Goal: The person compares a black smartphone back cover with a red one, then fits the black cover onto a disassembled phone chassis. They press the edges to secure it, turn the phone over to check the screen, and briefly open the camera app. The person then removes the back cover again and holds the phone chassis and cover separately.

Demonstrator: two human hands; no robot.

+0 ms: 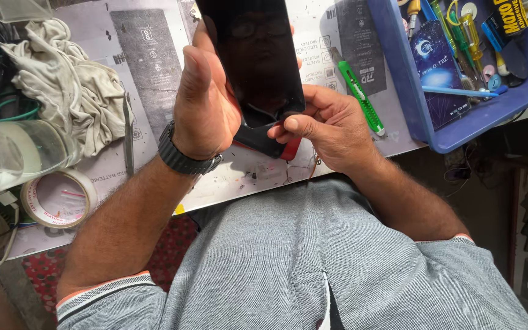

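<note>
A black smartphone (256, 55) with a dark glossy screen is held upright over the work mat. My left hand (206, 104) grips its left side, thumb along the edge, with a dark watch on the wrist. My right hand (328, 125) pinches the phone's bottom edge, where the screen panel seems lifted from a dark and red body (276, 146) below it. The gap between panel and body is partly hidden by my fingers.
A grey printed work mat (148, 55) covers the table. A crumpled beige cloth (68, 79), a clear jar (7, 153) and a tape roll (59, 198) lie left. A green utility knife (359, 95) lies right, beside a blue tray (410, 91) of small tools.
</note>
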